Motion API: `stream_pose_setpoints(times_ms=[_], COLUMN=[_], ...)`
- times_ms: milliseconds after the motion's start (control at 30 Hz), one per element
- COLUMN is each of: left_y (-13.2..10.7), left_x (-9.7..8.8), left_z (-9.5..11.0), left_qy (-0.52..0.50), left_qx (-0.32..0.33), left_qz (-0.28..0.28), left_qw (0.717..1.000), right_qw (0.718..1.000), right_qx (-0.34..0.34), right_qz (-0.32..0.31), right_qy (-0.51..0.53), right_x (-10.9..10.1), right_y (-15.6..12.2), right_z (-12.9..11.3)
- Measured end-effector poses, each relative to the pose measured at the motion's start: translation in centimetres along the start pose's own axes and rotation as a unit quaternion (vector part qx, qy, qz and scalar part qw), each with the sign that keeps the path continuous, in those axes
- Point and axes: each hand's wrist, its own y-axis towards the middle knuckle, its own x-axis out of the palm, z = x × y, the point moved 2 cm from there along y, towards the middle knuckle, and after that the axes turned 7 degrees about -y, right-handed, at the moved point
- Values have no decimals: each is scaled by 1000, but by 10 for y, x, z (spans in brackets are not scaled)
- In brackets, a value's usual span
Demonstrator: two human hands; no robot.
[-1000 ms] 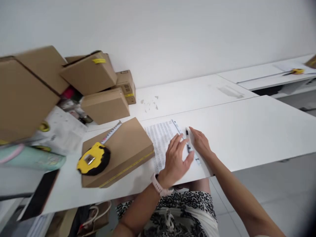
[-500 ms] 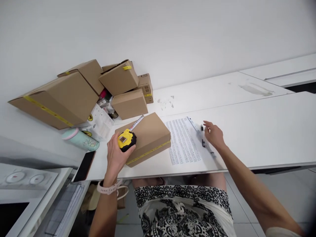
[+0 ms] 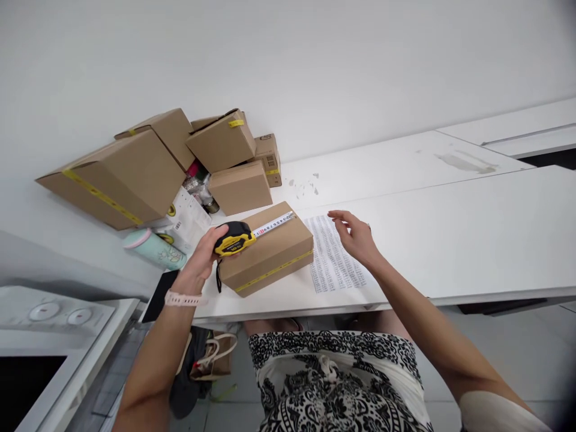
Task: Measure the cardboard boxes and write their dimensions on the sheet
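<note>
My left hand [image 3: 203, 255] grips a yellow and black tape measure [image 3: 233, 238] at the left end of a flat cardboard box [image 3: 270, 249] on the white table [image 3: 450, 228]. Its white blade [image 3: 274, 224] runs out to the right along the box's top edge. My right hand [image 3: 353, 234] hovers with fingers loosely spread over a printed sheet [image 3: 333, 258] right of the box, holding nothing. The pen is hidden behind that hand.
Several cardboard boxes [image 3: 148, 162] are piled against the wall at the back left. A mint green bottle [image 3: 155, 249] lies in front of them, beside a dark phone [image 3: 157, 288]. A bag [image 3: 211, 357] sits under the table.
My left hand lifted the tape measure off the box top and the blade now lies along the box's edge. My right hand left the pen and moved left over the sheet.
</note>
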Motion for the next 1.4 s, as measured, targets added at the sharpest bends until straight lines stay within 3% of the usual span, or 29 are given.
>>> stream_pose_setpoints(times_ms=[200, 433, 633, 767, 1000, 1133, 1267, 1400], left_y=[29, 40, 43, 45, 45, 32, 9, -14], left_x=[25, 19, 16, 14, 12, -12, -67, -116], left_z=[3, 3, 3, 0, -2, 4, 9, 4], left_qy=[19, 25, 30, 33, 39, 46, 38, 9], left_qx=[-53, -77, -105, -106, -91, -70, -56, -84], left_qz=[-53, -72, -81, -85, -80, -59, -6, 86], left_qw=[997, 994, 991, 990, 992, 995, 998, 993], right_qw=[999, 994, 951, 925, 954, 964, 962, 941], right_qx=[12, 46, 162, 207, 161, 138, 143, 188], right_qz=[-46, -86, -155, -202, -197, -195, -193, -191], right_qy=[11, 56, 213, 245, 160, 119, 133, 208], right_x=[17, 24, 70, 101, 112, 110, 111, 110], right_y=[10, 26, 65, 71, 64, 66, 66, 65], right_z=[-15, -8, -12, -25, -21, -19, -21, -26])
